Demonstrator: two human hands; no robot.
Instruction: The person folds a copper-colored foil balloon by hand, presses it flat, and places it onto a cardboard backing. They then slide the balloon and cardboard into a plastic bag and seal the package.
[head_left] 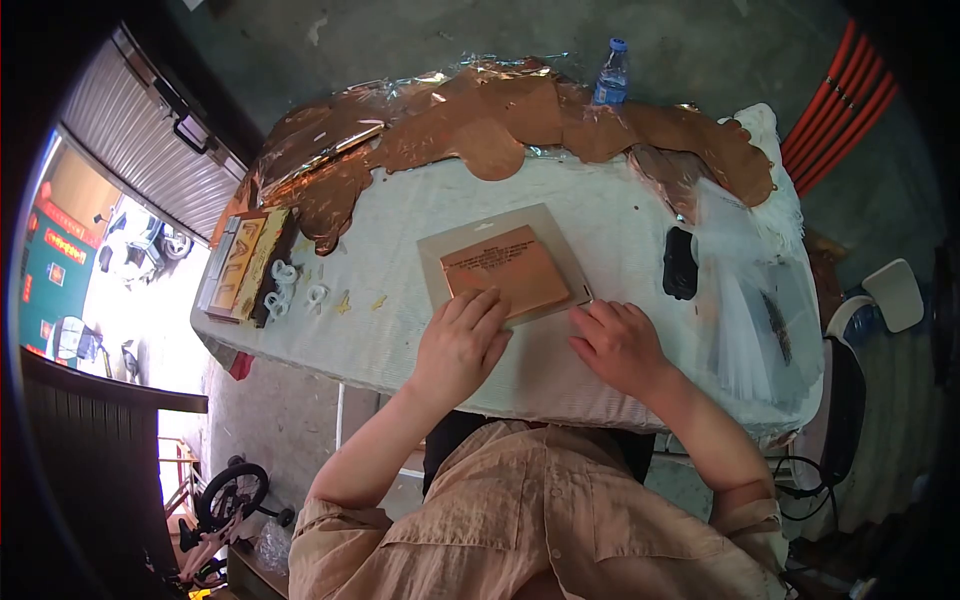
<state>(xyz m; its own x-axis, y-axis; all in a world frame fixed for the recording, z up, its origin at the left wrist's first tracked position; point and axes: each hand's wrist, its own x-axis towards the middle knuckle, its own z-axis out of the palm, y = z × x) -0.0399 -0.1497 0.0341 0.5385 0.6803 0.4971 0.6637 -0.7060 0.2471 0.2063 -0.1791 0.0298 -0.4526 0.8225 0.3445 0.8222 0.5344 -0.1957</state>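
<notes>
Head view, looking down over a worktop (400,330) covered in a pale ribbed cloth. Near the front edge, a flat grey square backing board (440,255) with a copper-coloured rectangular foil sheet bearing lines of small print (503,268) lying on top of it, slightly turned. Left hand (458,345) resting palm down, fingers together and flat on the near left corner of the copper sheet; grip closed around nothing, just pressing. Right hand (620,345) resting on the cloth just beside the board's near right corner, fingers loosely curled, fingertips at or touching the board's edge; no sign of anything held, grip loose.

Along the far edge, a crumpled heap of copper foil scraps (480,125) spreading across the whole width, with a clear plastic water bottle with a blue cap (612,75) standing upright behind it. At the left end, a stack of framed gold-and-dark plaques (240,265), and near it small white plastic rings (283,285). To the right, a black oblong object (680,262), then a fan of clear plastic sleeves (750,300) hanging over the worktop's right end.
</notes>
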